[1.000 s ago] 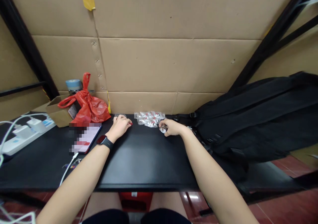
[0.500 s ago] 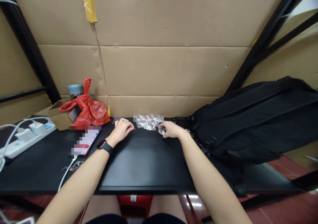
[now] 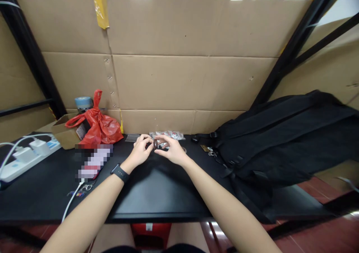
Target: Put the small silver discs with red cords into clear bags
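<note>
L end 1st: white power strip (image 3: 29, 167) w/ chargers (image 3: 40, 147) plugged in, cables looping. Then open cardboard box (image 3: 66, 134), blue lid (image 3: 83, 102) behind, red bag (image 3: 105, 129) knotted beside it, phone (image 3: 97, 161) in front w/ white cable (image 3: 69, 204) running nearward, small metal clasp (image 3: 89, 187) close by. Clear flat piece (image 3: 132, 138) sits just behind L hand (image 3: 140, 149): fingers curled, tips at L side of a dark round piece (image 3: 156, 144); can't tell if they're gripping it. R hand (image 3: 171, 151) pinches that piece, thumb + forefinger, tipped on edge betw. both hands, nr the back of the desk (image 3: 164, 193). Behind: wrapped packets (image 3: 172, 135), partly blocked by R hand. Far R, big backpack (image 3: 288, 137) crowds that side, strap buckle (image 3: 213, 135) reaching in.

Materials, L to R: strip's hard plastic, box plain brown card, bag thin + crinkly, watch band (image 3: 120, 172) smooth black; round piece has a slight shine, packets glossy clear film w/ red bits; backpack soft, folded cloth.

Edges: cardboard wall (image 3: 179, 85) closes off the back, creased horizontally, yellow tape (image 3: 101, 10) up L. Room to move: smooth dark desktop betw. the forearms, down to the straight front edge; backpack limits R.
</note>
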`<state>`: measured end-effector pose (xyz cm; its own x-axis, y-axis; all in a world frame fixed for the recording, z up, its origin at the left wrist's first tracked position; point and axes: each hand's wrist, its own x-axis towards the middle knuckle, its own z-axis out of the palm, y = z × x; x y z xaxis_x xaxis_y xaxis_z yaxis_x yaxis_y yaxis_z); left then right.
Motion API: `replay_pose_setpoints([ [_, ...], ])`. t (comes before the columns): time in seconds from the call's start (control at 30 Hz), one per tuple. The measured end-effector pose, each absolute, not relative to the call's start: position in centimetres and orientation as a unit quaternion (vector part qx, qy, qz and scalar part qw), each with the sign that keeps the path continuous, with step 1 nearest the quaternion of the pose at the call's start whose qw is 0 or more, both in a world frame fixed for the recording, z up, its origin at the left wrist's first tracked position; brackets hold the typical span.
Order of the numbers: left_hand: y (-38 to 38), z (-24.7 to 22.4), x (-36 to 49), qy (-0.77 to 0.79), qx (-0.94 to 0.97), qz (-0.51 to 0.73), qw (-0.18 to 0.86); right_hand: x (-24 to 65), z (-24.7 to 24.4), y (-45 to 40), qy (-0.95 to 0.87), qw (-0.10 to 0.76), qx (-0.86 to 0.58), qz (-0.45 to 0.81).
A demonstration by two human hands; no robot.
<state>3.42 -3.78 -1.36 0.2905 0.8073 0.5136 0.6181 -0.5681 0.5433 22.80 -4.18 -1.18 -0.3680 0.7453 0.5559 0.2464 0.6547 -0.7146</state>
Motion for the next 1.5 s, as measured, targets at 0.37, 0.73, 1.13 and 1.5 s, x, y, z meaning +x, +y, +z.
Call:
replay_pose_setpoints([
  [0.37,-5.0,-0.5,4.1,0.420,0.801,0.417,0.094,22.8,-0.2,-5.3,-0.770,0.470,-0.347,0.255],
  [0.73,-6.7,0.8,4.3,0.423,0.811,0.389,-0.107,22.3,-0.4,-5.5,-0.712,0.480,-0.330,0.391],
  [1.13,-7.4,1.0,5.0,0.446,0.792,0.400,-0.119,23.0,-0.2,-5.3,-0.781,0.412,-0.335,0.330],
  [1.5,-6.4,0.3,4.4,0.438,0.842,0.308,0.066,23.9,1.0,-5.4,-0.850,0.398,-0.303,0.163],
])
